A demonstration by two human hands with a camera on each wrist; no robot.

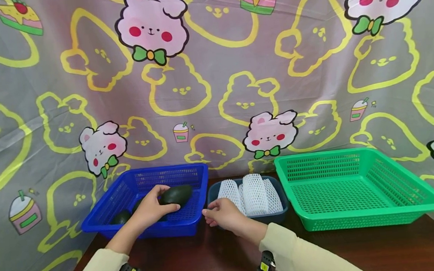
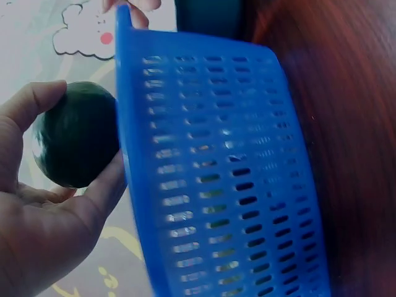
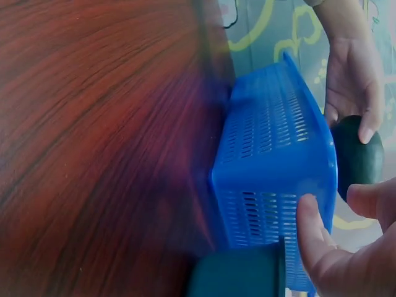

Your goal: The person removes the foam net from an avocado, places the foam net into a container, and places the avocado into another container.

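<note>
My left hand (image 1: 153, 207) grips a dark green avocado (image 1: 177, 195) by its left end, above the blue basket (image 1: 171, 230). The left wrist view shows thumb and fingers around the avocado (image 2: 77, 136) at the basket's rim. Lower in the basket lies another avocado (image 1: 121, 217), with one more partly hidden behind my left wrist. My right hand (image 1: 225, 214), fingers loosely bent and holding nothing, hovers between the blue basket and a dark tub (image 1: 280, 218). In the right wrist view, its fingers are beside the basket's corner, near the held avocado (image 3: 361, 154).
Several white foam net sleeves (image 1: 255, 194) fill the dark tub. A green basket (image 1: 364, 219) stands to its right on the dark wooden table (image 1: 212, 260). Behind everything hangs a patterned curtain (image 1: 216, 122), close to the baskets.
</note>
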